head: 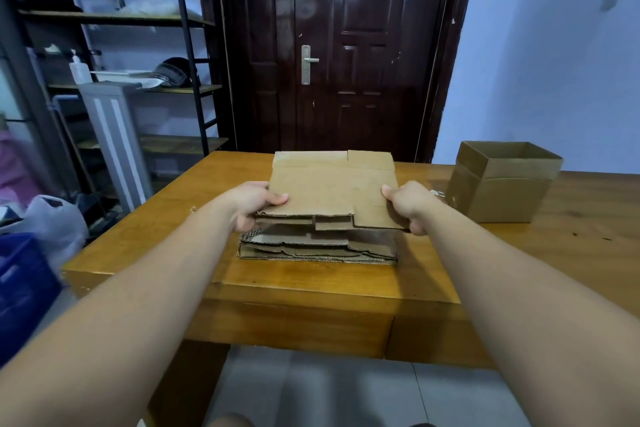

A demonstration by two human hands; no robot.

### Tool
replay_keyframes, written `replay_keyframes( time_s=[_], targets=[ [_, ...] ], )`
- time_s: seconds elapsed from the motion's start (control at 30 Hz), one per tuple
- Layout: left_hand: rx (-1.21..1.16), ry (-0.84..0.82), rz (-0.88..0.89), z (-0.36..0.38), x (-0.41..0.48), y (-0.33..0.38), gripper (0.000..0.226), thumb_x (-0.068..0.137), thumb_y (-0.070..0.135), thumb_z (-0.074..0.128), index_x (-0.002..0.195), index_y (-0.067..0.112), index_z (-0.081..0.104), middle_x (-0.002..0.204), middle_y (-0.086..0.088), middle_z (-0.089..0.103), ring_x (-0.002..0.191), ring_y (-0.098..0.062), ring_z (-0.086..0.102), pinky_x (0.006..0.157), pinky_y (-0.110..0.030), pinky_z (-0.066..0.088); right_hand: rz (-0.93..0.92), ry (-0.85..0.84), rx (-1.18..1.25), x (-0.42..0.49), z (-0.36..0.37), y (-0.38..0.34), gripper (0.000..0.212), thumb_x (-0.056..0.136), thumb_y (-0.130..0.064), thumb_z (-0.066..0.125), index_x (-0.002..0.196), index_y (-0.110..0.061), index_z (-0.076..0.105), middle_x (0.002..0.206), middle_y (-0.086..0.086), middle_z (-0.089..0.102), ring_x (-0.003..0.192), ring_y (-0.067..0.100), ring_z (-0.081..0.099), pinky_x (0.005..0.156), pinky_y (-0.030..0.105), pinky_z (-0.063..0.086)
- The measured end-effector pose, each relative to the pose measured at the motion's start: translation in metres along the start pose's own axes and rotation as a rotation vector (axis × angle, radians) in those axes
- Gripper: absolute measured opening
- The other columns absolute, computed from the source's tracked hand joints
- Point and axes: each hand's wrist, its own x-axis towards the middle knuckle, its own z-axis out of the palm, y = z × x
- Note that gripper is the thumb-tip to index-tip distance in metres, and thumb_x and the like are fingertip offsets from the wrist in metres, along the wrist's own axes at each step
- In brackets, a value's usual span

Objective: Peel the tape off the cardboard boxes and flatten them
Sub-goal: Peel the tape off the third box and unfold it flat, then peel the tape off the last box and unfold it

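Both hands, left hand (pixel 258 201) and right hand (pixel 408 203), gripped flattened box (pixel 329 191) at frame centre above the stack (pixel 317 248) on counter (pixel 173 218); risk: uneven release skews pile

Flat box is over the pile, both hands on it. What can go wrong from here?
1. The left grip and right grip pinch only the flattened box's side edges; it could slip while lowering.
2. The stack of flattened boxes beneath is ragged and uneven, so it may land skewed and slide.
3. The open box at right stands unflattened, easy to miss.
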Motion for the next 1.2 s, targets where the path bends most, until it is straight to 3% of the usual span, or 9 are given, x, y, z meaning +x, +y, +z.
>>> replay_keyframes(
  time_s=[0.1,0.23,0.4,0.53,0.63,0.77,0.9,1.03,1.2],
  targets=[
    [-0.013,0.109,0.019,0.003,0.004,-0.006,0.021,0.089,0.001,0.06,0.11,0.003,0.058,0.107,-0.009,0.064,0.08,-0.016,0.062,0.064,-0.025,0.056,-0.071,0.03,-0.152,-0.002,0.011,0.004,0.052,0.098,-0.038,0.048,0.132,-0.001,0.04,0.124,0.017,0.056,0.107,0.033,0.056,0.093,0.042,0.049],
    [0.283,0.314,0.109,0.006,0.016,-0.021,0.054,0.088,0.013,0.067,0.138,0.008,0.046,0.131,-0.013,0.054,0.078,-0.017,0.058,0.052,-0.024,0.049,-0.178,0.056,-0.362,-0.008,0.024,0.012,0.052,0.099,-0.037,0.045,0.145,-0.018,0.032,0.134,0.014,0.053,0.118,0.033,0.053,0.094,0.041,0.045],
    [0.879,0.416,0.17,0.009,0.027,-0.045,0.036,0.098,0.024,0.051,0.132,0.013,0.054,0.13,-0.012,0.057,0.117,-0.029,0.053,0.097,-0.037,0.045,-0.221,-0.032,-0.636,-0.008,0.039,0.034,0.06,0.094,-0.058,0.039,0.142,-0.023,0.045,0.14,0.011,0.051,0.123,0.028,0.051,0.098,0.04,0.047],
    [1.078,0.505,0.184,0.021,0.028,-0.068,0.042,0.098,0.008,0.024,0.13,0.015,0.05,0.126,-0.016,0.046,0.119,-0.034,0.037,0.098,-0.04,0.036,-0.169,-0.075,-0.788,-0.011,0.043,0.03,0.073,0.09,-0.068,0.035,0.149,-0.025,0.03,0.147,0.015,0.026,0.124,0.035,0.046,0.099,0.044,0.041],
    [1.156,0.515,0.185,0.027,0.023,-0.069,0.045,0.095,0.004,0.019,0.129,0.015,0.047,0.124,-0.014,0.044,0.121,-0.031,0.032,0.092,-0.041,0.037,-0.185,0.005,-0.846,-0.019,0.053,0.034,0.067,0.093,-0.065,0.029,0.146,-0.025,0.036,0.137,0.014,0.03,0.113,0.035,0.051,0.089,0.041,0.044],
    [1.289,0.505,0.136,0.03,0.021,-0.065,0.044,0.097,0.008,0.017,0.132,0.017,0.043,0.13,-0.013,0.044,0.125,-0.03,0.03,0.085,-0.042,0.04,-0.255,0.169,-0.953,-0.027,0.064,0.047,0.062,0.095,-0.063,0.021,0.141,-0.029,0.046,0.136,0.013,0.034,0.125,0.033,0.036,0.101,0.046,0.031],
    [1.543,0.492,0.081,0.038,0.022,-0.059,0.043,0.097,0.009,0.024,0.136,0.015,0.041,0.13,-0.012,0.051,0.123,-0.029,0.038,0.078,-0.036,0.039,-0.233,0.11,-0.854,-0.022,0.062,0.054,0.062,0.094,-0.065,0.021,0.146,-0.035,0.037,0.157,0.006,0.023,0.144,0.035,0.01,0.112,0.054,0.016],
    [1.848,0.53,0.093,0.048,0.022,-0.055,0.039,0.098,0.017,0.031,0.134,0.012,0.046,0.131,-0.012,0.053,0.122,-0.031,0.042,0.097,-0.04,0.04,-0.244,0.064,-0.732,-0.022,0.062,0.057,0.062,0.096,-0.062,0.024,0.149,-0.032,0.032,0.158,0.002,0.023,0.141,0.033,0.024,0.11,0.05,0.024],
    [2.073,0.433,0.104,0.066,0.018,-0.05,0.037,0.099,0.016,0.034,0.131,0.005,0.052,0.133,-0.018,0.051,0.124,-0.035,0.043,0.101,-0.04,0.039,-0.235,0.071,-0.69,-0.021,0.062,0.059,0.061,0.095,-0.063,0.025,0.148,-0.035,0.032,0.16,-0.001,0.02,0.141,0.032,0.026,0.112,0.049,0.023]
  ],
)
